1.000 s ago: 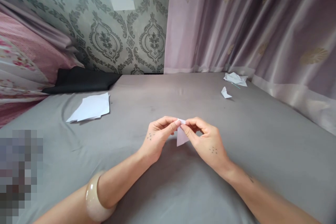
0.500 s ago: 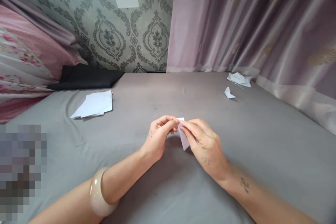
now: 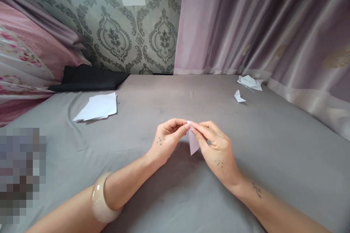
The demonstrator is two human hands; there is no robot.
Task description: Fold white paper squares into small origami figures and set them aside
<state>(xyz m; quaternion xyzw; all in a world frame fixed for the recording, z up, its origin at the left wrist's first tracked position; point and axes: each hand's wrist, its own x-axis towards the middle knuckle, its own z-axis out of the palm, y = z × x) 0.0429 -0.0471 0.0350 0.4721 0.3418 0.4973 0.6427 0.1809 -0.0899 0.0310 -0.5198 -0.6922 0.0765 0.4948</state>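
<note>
A small folded piece of white paper [image 3: 193, 143] is held up between my two hands, its pointed end hanging down. My left hand [image 3: 171, 138] pinches its top edge between thumb and fingers. From the other side, my right hand [image 3: 213, 143] grips the same paper, thumb in front and index finger near the top. The fingertips of both hands almost meet there. My fingers cover much of the upper part, so its full folded shape is hidden.
To the left lies a stack of white paper sheets [image 3: 98, 107], with a black cloth [image 3: 93, 78] behind it. A small folded paper piece [image 3: 239, 97] and a pile of papers [image 3: 249, 82] sit back right by the curtain [image 3: 218, 25]. Grey cloth [image 3: 153, 98] covers the surface.
My right hand has turned and shifted its grip along the paper, its index finger now near the top. The hanging point has swung slightly right. The whole view has shifted a little.
</note>
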